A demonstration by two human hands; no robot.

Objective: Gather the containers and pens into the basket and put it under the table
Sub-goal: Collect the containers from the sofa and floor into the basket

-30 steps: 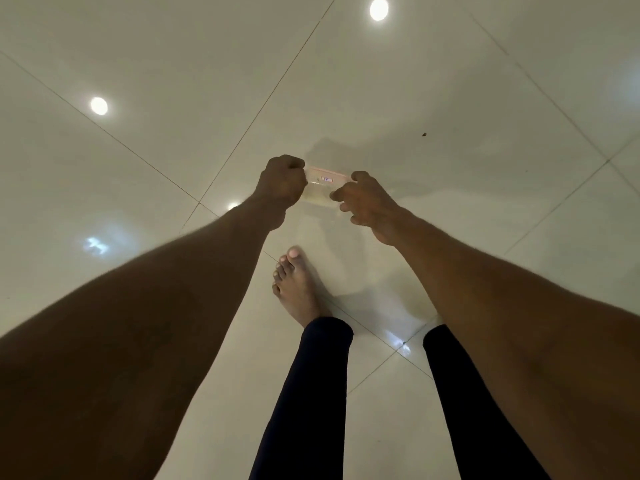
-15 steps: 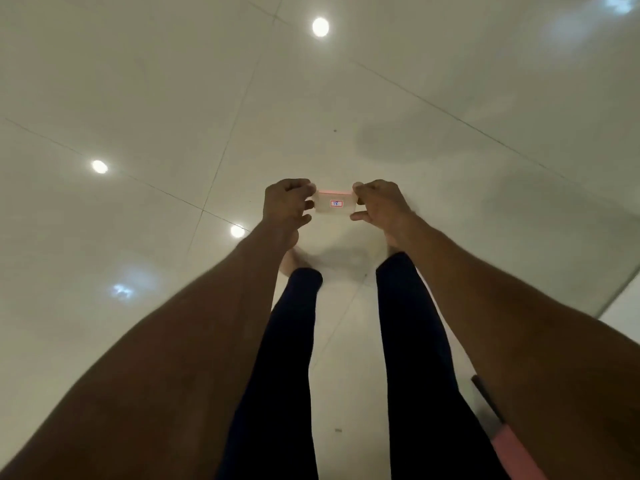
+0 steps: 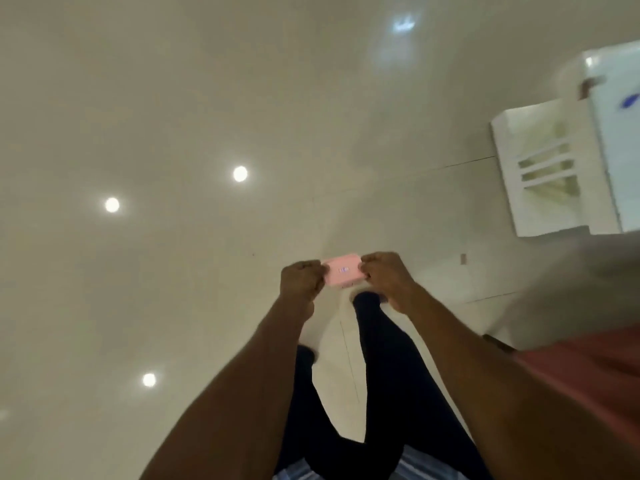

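Observation:
A small pink rectangular container (image 3: 343, 274) with a tiny label on its top is held out in front of me above the floor. My left hand (image 3: 300, 281) grips its left end with curled fingers. My right hand (image 3: 384, 275) grips its right end. Both arms stretch forward over my dark trouser legs. No basket and no pens show in this view.
Glossy cream floor tiles (image 3: 173, 271) reflect ceiling lights. A white slatted piece of furniture (image 3: 540, 171) stands at the right, with a pale blue-white object (image 3: 620, 133) beside it. A reddish-pink surface (image 3: 588, 368) fills the lower right corner.
The view has swung to the right, bringing white furniture into sight. Both hands keep hold of the small container, which now looks clearly pink.

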